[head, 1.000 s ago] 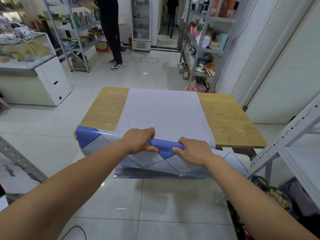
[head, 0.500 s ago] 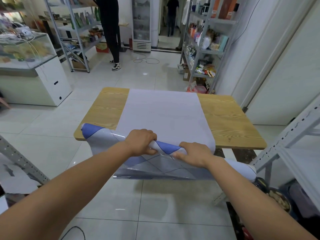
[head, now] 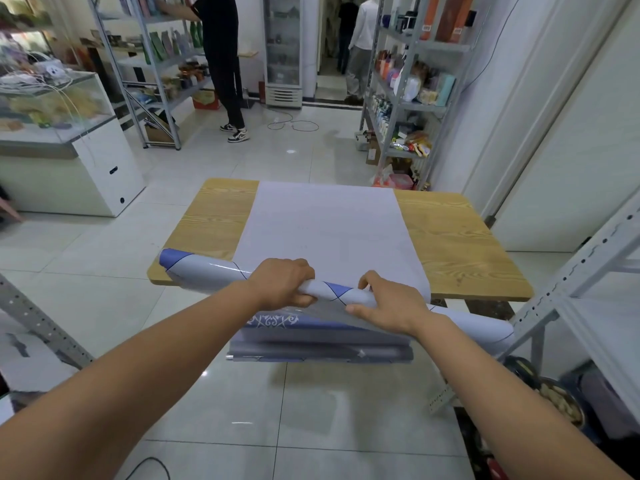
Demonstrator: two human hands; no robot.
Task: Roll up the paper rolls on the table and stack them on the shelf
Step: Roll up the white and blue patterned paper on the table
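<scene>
Both hands are on the paper roll point(head: 207, 270) at the near edge of the wooden table point(head: 460, 244). The left hand point(head: 282, 282) has its grip closed over the top of the roll, fingers curled down the far side and thumb tucked under. The right hand point(head: 389, 306) sits just beside it, its grip also holding the roll, with fingers hooked over the top and the thumb stretched along the near side. The roll is a long glossy tube, pale grey with dark blue diamonds and thin dark lines. It lies aslant: its left end rests on the table's near left corner, and its right end sticks out past the near edge toward the white metal shelf point(head: 568, 277) on the right. From the roll, the rest of the sheet point(head: 329, 230) runs flat across the middle of the table to the far edge, plain white side up, with bare wood on both sides. Below the hands a flap of the same paper point(head: 311, 344) hangs off the table edge, blue with a white ornament, and its bottom end is curled into a small tube. Farther back, a person in black clothes point(head: 225, 64) stands at a rack of goods on the left. A glass display case point(head: 69, 109) stands at far left, a loose cable point(head: 294, 125) lies on the tiled floor, and another stocked rack point(head: 408, 98) stands behind the table on the right.
</scene>
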